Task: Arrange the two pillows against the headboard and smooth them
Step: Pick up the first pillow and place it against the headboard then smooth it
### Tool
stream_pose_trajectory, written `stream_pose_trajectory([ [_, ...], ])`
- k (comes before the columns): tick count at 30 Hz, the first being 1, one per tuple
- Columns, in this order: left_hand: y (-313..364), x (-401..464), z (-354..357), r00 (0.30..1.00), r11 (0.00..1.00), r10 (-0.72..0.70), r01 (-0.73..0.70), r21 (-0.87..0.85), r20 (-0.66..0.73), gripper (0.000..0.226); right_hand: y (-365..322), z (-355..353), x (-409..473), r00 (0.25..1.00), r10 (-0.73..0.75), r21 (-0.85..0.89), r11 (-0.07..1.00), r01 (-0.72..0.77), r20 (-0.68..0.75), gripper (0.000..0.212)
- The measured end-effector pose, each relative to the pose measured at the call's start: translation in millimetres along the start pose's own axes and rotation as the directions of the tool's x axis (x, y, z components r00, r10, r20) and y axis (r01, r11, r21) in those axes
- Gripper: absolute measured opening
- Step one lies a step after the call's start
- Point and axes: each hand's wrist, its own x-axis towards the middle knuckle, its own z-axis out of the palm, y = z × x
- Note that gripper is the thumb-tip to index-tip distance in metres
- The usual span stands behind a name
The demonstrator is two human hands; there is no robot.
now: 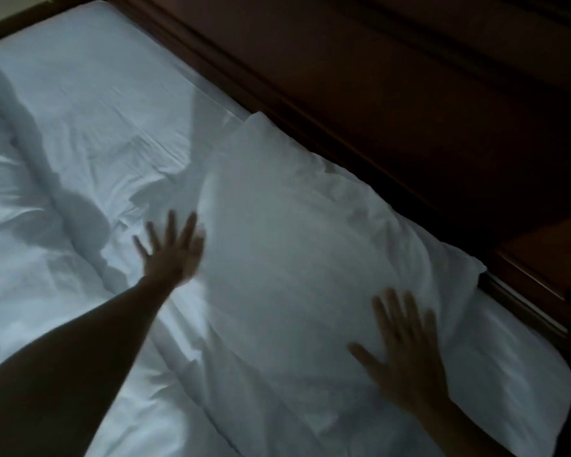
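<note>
Pillow (294, 232), one seen, against headboard (409, 94). Left hand (172, 255), right hand (406, 354): grips apart, flat (blurred). Best smoothed by sweeping outward toward corners.

Left hand (173, 250) motion-blurred at pillow's (294, 245) left edge | right hand (406, 354) blurred, forearm cut by bottom edge | second pillow unseen | headboard (409, 94) detail lost in darkness
</note>
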Motion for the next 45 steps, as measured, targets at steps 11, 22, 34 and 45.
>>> stream_pose_trajectory([
  [11, 208, -53, -8, 0.376, 0.347, 0.921, -0.911, 0.223, 0.099, 0.065, -44, -18, 106, 0.991, 0.123, 0.065, 0.99, -0.126, 0.042, 0.112],
  [22, 129, 69, -69, 0.976, 0.99, 0.13, -0.136, -0.024, -0.174, 0.069, -57, -46, 150, 0.974, 0.219, 0.291, 0.937, -0.193, -0.059, 0.095],
  [34, 221, 146, -31, 0.835, 0.825, 0.549, -0.548, 0.135, 0.038, 0.074, 26, -8, 205, 0.969, 0.162, -0.062, 0.986, -0.153, 0.184, 0.083],
  [45, 88, 134, -60, 0.98, 0.947, -0.017, -0.048, -0.318, -0.199, 0.074, -25, -39, 172, 0.964, 0.22, 0.15, 0.969, -0.198, -0.148, 0.071],
])
